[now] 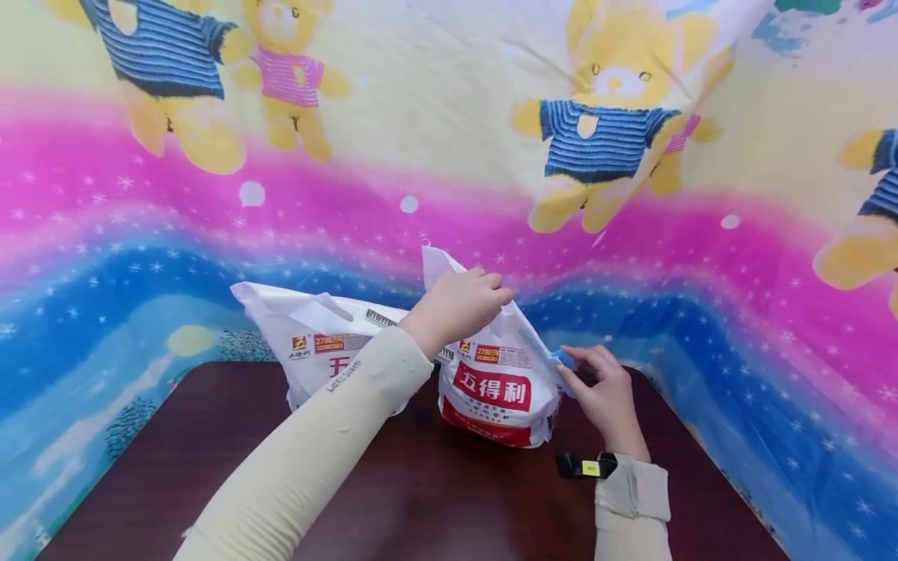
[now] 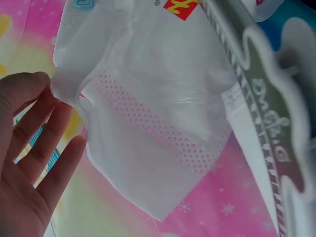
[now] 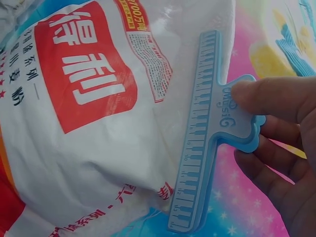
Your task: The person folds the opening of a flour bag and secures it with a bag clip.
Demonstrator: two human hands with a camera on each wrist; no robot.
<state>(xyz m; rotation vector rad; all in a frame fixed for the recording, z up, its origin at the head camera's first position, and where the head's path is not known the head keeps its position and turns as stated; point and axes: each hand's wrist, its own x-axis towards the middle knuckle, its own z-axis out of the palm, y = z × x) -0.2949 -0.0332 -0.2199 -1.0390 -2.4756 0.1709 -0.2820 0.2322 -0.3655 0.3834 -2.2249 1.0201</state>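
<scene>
A white flour bag (image 1: 491, 389) with a red label stands upright on the table. My left hand (image 1: 463, 304) pinches its folded top edge; in the left wrist view the thumb and fingertips of that hand (image 2: 29, 143) meet at the rim of the bag (image 2: 148, 108). On the bag's right edge sits a blue sealing clip (image 3: 197, 133) printed with piano keys. My right hand (image 3: 286, 133) squeezes the clip's handle between thumb and fingers, also seen in the head view, where the clip (image 1: 561, 358) is partly covered by the fingers.
A second white flour bag (image 1: 309, 351) stands to the left, partly behind my left forearm. A pale piano-key clip (image 2: 271, 108) is close to the left wrist camera. The dark table (image 1: 449, 506) is backed by a bear-print cloth (image 1: 393, 140).
</scene>
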